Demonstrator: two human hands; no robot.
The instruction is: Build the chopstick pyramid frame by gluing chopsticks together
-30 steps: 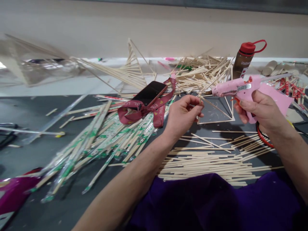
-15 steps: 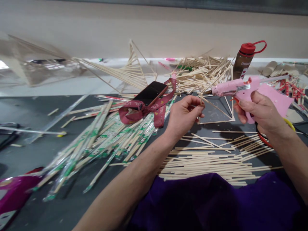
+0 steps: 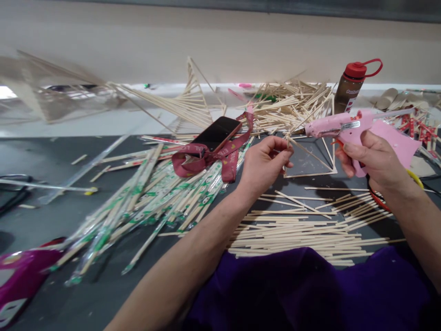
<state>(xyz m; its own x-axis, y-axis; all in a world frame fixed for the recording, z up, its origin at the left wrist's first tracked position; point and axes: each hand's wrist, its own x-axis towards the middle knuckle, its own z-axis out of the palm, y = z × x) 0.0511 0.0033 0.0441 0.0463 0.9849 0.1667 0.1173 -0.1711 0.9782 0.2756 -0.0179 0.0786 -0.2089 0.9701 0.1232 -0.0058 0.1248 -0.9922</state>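
My right hand (image 3: 374,158) grips a pink glue gun (image 3: 339,126), its nozzle pointing left at the top corner of a small frame of wooden sticks (image 3: 310,158). My left hand (image 3: 263,163) pinches an upright stick of that frame near the nozzle tip. The frame stands on the dark table (image 3: 44,151) just beyond a row of bare wooden sticks (image 3: 296,230) laid side by side in front of me.
Wrapped chopsticks (image 3: 155,197) lie heaped at the left. A phone (image 3: 217,133) rests on a maroon lanyard (image 3: 206,158). A brown bottle with a red cap (image 3: 349,87) stands behind a pile of loose sticks (image 3: 285,105). A stick-built structure (image 3: 179,103) lies farther back.
Nearly nothing has moved; the glue gun's nozzle and my left hand keep their place at the frame's top corner, with a slight shift of the view.
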